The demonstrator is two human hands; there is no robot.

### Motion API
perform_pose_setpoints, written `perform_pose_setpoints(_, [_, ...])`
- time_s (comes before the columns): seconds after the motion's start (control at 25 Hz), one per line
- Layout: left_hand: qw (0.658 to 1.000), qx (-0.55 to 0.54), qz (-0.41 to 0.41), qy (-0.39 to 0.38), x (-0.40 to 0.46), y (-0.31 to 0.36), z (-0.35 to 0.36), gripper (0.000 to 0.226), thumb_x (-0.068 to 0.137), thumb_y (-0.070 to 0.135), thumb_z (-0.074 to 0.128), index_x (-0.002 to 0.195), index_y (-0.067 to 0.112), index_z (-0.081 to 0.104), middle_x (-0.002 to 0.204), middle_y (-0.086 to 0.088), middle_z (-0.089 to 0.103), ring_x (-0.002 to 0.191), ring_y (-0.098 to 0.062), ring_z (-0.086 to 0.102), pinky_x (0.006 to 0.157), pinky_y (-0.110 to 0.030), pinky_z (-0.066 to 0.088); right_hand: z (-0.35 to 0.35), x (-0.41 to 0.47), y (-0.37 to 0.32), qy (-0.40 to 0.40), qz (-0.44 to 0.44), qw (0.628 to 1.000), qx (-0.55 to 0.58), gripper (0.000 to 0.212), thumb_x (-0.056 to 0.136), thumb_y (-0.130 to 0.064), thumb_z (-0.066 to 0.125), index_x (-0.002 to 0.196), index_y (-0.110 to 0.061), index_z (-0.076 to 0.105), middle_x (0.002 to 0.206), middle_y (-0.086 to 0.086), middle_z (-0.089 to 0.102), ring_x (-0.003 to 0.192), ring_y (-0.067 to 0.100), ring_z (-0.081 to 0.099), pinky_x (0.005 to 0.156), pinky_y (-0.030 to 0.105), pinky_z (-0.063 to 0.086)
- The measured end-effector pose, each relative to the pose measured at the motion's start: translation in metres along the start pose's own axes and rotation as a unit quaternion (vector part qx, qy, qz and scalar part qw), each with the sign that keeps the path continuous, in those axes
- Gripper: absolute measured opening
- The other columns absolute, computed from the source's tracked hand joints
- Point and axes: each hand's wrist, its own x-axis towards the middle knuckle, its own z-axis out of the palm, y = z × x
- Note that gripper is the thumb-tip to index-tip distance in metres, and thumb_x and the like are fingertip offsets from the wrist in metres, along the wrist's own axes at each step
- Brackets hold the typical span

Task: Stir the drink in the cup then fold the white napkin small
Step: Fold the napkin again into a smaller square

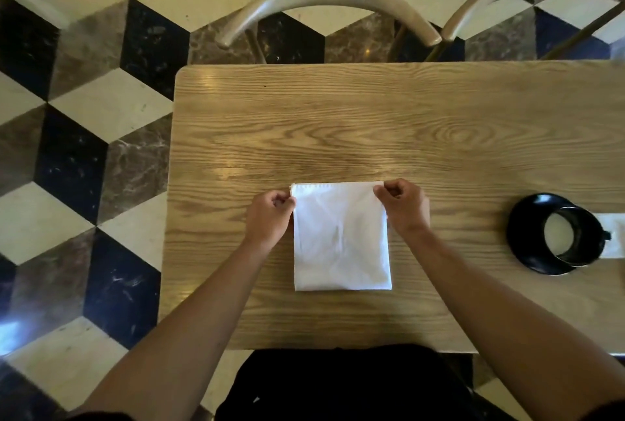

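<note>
Two hands work on the wooden counter: the white napkin lies lengthwise toward the person, its far corners pinched by the left hand and right hand. The cup sits well apart, rightward.

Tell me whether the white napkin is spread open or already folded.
Folded, though not yet small. The white napkin lies flat on the table as a neat rectangle, and the left hand and right hand pinch its far corners.

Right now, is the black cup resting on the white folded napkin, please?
No, the black cup sits on a black saucer, well apart from the white folded napkin held by both hands.
</note>
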Motion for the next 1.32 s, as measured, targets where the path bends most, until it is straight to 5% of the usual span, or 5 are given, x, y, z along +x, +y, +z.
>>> perform_pose_setpoints(0.4, [0.995, 0.068, 0.062, 0.032, 0.006, -0.003, 0.006, 0.020, 0.092, 0.022, 0.068, 0.105, 0.011, 0.079, 0.096, -0.005, 0.079, 0.094, -0.022, 0.072, 0.078, -0.026, 0.046, 0.003, 0.000, -0.005, 0.044, 0.036, 0.998, 0.004, 0.021, 0.084, -0.042, 0.076, 0.088, -0.021, 0.073, 0.074, -0.013, 0.068, 0.078, 0.011, 0.066, 0.061, 0.013, 0.039])
perform_pose_setpoints(0.64, [0.991, 0.047, 0.113, 0.047, 0.007, -0.015, 0.006, 0.025, 0.093, 0.019, 0.068, 0.117, 0.011, 0.071, 0.100, -0.004, 0.076, 0.092, -0.023, 0.071, 0.090, -0.039, 0.056, 0.006, 0.000, -0.001, 0.055, 0.039, 0.998, -0.009, 0.026, 0.085, -0.043, 0.074, 0.092, -0.019, 0.071, 0.081, -0.009, 0.071, 0.082, 0.013, 0.067, 0.075, 0.030, 0.051])
perform_pose_setpoints(0.8, [0.929, 0.185, 0.291, 0.133, -0.003, -0.032, 0.017, 0.042, 0.098, 0.017, 0.055, 0.138, 0.002, 0.056, 0.132, -0.018, 0.061, 0.125, -0.036, 0.058, 0.110, -0.048, 0.046, 0.019, -0.018, -0.001, 0.139, -0.195, 0.965, -0.107, 0.030, 0.094, -0.028, 0.061, 0.116, -0.008, 0.062, 0.113, 0.010, 0.064, 0.106, 0.030, 0.057, 0.093, 0.044, 0.046])
perform_pose_setpoints(0.96, [0.861, 0.314, 0.397, 0.046, -0.003, -0.052, 0.025, 0.063, 0.105, 0.027, 0.040, 0.159, 0.000, 0.025, 0.169, -0.018, 0.021, 0.158, -0.034, 0.017, 0.129, -0.051, 0.017, 0.071, -0.047, -0.007, 0.018, -0.395, 0.890, -0.224, 0.045, 0.103, -0.021, 0.046, 0.143, -0.001, 0.050, 0.149, 0.016, 0.050, 0.144, 0.035, 0.038, 0.122, 0.049, 0.027])
perform_pose_setpoints(1.32, [0.822, 0.408, 0.398, 0.007, 0.015, -0.067, 0.029, 0.071, 0.105, 0.037, 0.033, 0.162, 0.001, 0.012, 0.172, -0.017, 0.007, 0.160, -0.032, 0.006, 0.129, -0.051, 0.015, 0.122, -0.045, 0.013, -0.056, -0.388, 0.864, -0.316, 0.062, 0.106, -0.038, 0.026, 0.159, -0.005, 0.024, 0.168, 0.011, 0.019, 0.157, 0.026, 0.008, 0.128, 0.042, 0.007])
